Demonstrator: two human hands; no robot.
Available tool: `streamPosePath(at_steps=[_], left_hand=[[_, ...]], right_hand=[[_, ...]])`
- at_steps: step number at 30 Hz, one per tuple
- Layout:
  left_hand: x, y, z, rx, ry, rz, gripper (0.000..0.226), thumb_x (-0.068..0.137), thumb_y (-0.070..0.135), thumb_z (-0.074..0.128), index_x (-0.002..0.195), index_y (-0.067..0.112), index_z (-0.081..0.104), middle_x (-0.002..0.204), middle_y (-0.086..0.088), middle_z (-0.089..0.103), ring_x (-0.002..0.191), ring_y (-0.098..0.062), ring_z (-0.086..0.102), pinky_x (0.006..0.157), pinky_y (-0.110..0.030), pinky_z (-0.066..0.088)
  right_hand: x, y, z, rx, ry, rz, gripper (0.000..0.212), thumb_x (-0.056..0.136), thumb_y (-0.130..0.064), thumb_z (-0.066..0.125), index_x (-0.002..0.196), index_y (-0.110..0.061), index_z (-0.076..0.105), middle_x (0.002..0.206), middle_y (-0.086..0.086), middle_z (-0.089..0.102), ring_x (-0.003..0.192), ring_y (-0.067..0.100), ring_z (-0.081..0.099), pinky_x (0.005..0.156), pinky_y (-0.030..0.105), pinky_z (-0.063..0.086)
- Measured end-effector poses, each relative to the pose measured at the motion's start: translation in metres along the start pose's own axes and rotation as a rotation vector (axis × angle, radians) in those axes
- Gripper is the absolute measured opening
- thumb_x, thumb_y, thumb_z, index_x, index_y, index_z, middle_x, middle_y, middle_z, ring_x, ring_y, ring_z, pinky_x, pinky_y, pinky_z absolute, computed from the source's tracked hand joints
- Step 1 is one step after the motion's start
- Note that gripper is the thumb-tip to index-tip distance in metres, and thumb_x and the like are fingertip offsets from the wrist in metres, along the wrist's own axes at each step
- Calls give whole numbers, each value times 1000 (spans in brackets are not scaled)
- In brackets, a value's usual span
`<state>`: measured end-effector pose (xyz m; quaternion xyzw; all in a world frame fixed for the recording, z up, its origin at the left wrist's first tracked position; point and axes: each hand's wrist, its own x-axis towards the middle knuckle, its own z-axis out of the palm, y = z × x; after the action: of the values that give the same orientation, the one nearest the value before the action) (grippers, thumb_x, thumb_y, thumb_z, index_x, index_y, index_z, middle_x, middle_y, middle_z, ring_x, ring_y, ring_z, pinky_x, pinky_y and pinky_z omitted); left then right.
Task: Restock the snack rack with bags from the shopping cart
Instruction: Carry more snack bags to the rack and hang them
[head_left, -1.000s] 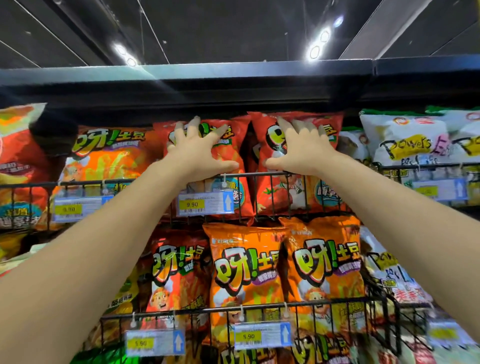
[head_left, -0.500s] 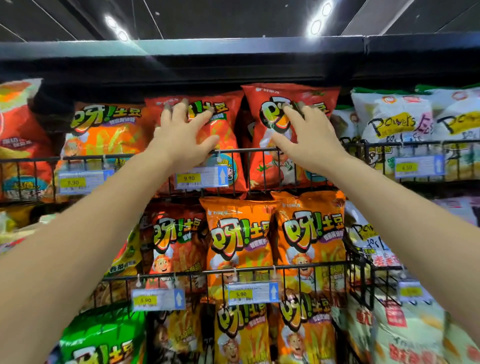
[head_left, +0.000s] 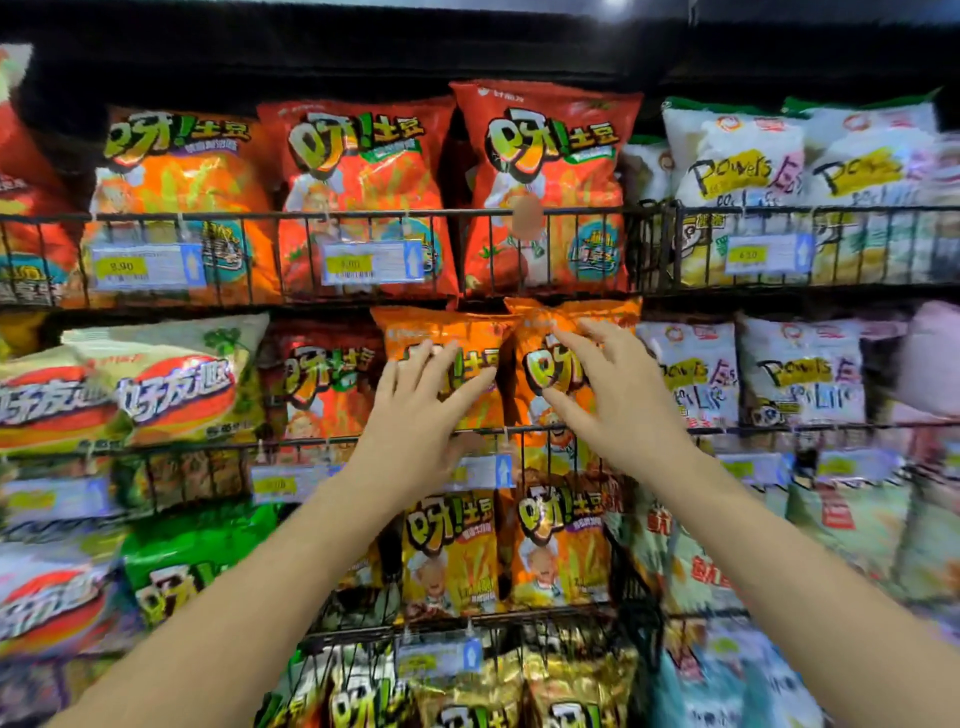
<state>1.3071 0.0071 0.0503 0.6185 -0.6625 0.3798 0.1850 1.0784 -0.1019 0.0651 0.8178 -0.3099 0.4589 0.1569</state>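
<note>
A black wire snack rack (head_left: 363, 214) fills the head view, its tiers packed with bags. On the second tier stand two orange bags side by side, a left one (head_left: 472, 332) and a right one (head_left: 535, 358). My left hand (head_left: 421, 410) lies with spread, straight fingers against the front of the left orange bag. My right hand (head_left: 618, 395) rests open with straight fingers on the right orange bag. Two red bags (head_left: 358, 192) (head_left: 545, 176) stand upright on the top tier, with no hand on them. The shopping cart is out of view.
White bags (head_left: 737, 171) fill the right side of the top tier and more of them (head_left: 800, 374) the second tier. Yellow-green bags (head_left: 171, 379) sit at the left. Price tags (head_left: 371, 262) hang on the wire rails. Lower tiers hold yellow and green bags.
Both hands left the red bags on the top tier and came down to the orange bags on the second tier. The view tilted downward.
</note>
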Motion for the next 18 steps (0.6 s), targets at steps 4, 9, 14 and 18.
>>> streamPosePath(at_steps=[4,9,14,18], left_hand=[[8,1,4,34,-49,-42,80,96,59,59,162,46,17,173,-12,-3,157,-46,-3,121,-73,8],[21,-1,-3,1,-114,-109,57,106,61,25,159,56,4,172,0,-20,157,-42,-13,123,-69,3],[28,-4,1,32,-193,-252,66,108,47,43,161,52,4,170,-10,2,154,-45,2,115,-63,32],[33,4,5,33,-171,-301,61,109,46,41,162,48,11,169,-15,4,153,-45,5,109,-58,39]], right_hand=[[11,10,8,-41,-118,13,90,91,-63,63,163,-34,18,171,5,13,158,30,8,125,52,17],[22,19,16,-39,-96,24,94,89,-65,63,164,-31,17,169,7,22,157,32,13,127,54,10],[10,27,25,15,-26,70,88,89,-58,67,161,-27,27,158,5,37,150,29,26,120,60,27],[9,28,31,56,-47,58,88,90,-58,65,162,-28,24,160,6,32,153,31,21,119,58,32]])
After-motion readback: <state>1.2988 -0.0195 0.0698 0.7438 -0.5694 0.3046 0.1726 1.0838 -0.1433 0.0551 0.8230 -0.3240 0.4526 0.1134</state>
